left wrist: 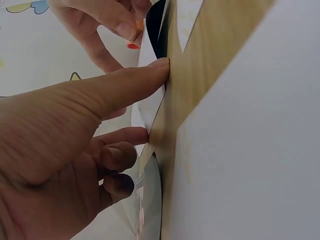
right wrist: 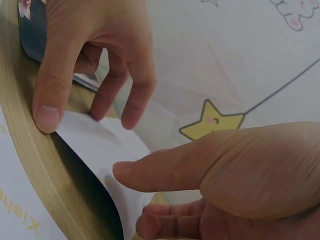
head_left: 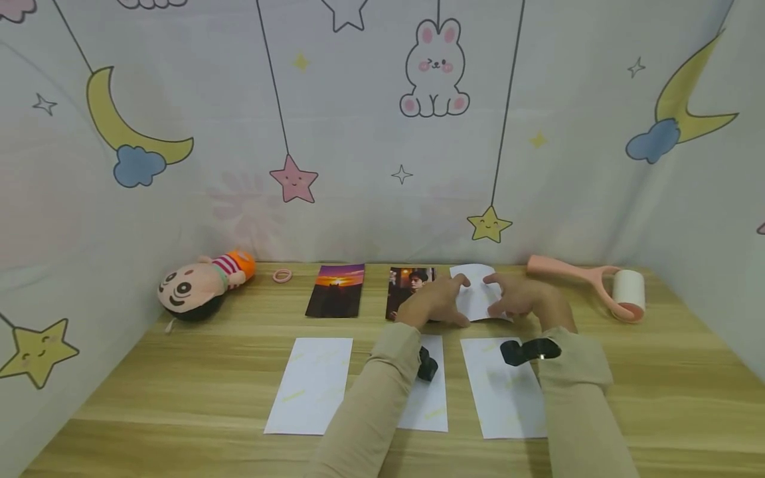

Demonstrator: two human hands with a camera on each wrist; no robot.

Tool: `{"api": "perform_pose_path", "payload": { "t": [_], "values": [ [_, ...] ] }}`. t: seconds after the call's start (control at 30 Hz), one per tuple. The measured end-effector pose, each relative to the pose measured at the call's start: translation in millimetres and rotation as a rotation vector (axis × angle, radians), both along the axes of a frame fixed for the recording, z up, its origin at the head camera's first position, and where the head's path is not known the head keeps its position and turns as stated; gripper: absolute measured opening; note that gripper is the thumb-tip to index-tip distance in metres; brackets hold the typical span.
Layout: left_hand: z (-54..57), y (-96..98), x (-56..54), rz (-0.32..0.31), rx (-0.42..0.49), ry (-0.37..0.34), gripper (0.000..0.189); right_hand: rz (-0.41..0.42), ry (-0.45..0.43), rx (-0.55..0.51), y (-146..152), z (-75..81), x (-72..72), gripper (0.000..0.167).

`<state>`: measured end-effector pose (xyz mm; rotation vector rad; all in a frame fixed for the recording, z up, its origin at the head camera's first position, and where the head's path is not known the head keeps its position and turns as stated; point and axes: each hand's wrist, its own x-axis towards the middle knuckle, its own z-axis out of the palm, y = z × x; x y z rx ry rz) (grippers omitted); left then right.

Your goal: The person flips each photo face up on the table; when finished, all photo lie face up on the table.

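Note:
A white-backed photo print (head_left: 475, 292) lies at the back right of the table, bowed, with its dark face underneath. My left hand (head_left: 435, 302) is at its left edge, the thumb (left wrist: 145, 77) straight at the near corner and a fingertip at the far one. My right hand (head_left: 526, 299) is over the right side, its thumb (right wrist: 150, 175) extended by the near edge and other fingers partly hidden. In the right wrist view, the near edge arches off the wood, baring the dark underside. A portrait photo (head_left: 399, 292) lies partly behind my left hand.
A sunset photo (head_left: 336, 292) lies farther left, beside a pink ring (head_left: 282, 275) and a plush doll (head_left: 203, 282). White sheets (head_left: 313, 385) (head_left: 433, 405) (head_left: 508, 398) form a front row, partly under my forearms. At right is a pink-handled roller (head_left: 627, 295). A printed curtain (head_left: 370, 133) hangs behind.

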<state>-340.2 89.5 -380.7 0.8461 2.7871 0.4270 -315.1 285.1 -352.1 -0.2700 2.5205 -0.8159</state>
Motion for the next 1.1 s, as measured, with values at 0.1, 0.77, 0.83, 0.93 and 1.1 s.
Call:
{"api": "perform_pose_path", "payload": {
  "t": [0.1,0.77,0.83,0.93,1.1],
  "values": [
    [0.5,0.6,-0.3,-0.004,0.008,0.002,0.082,0.012,-0.008,-0.037,1.8,-0.8,-0.3,0.081],
    [-8.2,-9.0,-10.7,-0.102,0.215,-0.058,0.097,0.029,-0.027,-0.036,-3.6,4.0,4.8,0.092],
    [-7.9,-8.6,-9.8,-0.099,0.211,-0.060,0.097,0.037,-0.016,-0.025,-4.6,3.3,4.9,0.091],
    [-8.1,-7.9,-9.7,-0.096,0.197,-0.055,0.097,0.032,-0.002,-0.004,-4.9,1.2,3.0,0.087],
    [-8.0,-7.5,-10.0,-0.108,0.201,-0.063,0.094,0.029,-0.005,0.014,-5.1,2.2,3.7,0.084]
  ]
}}
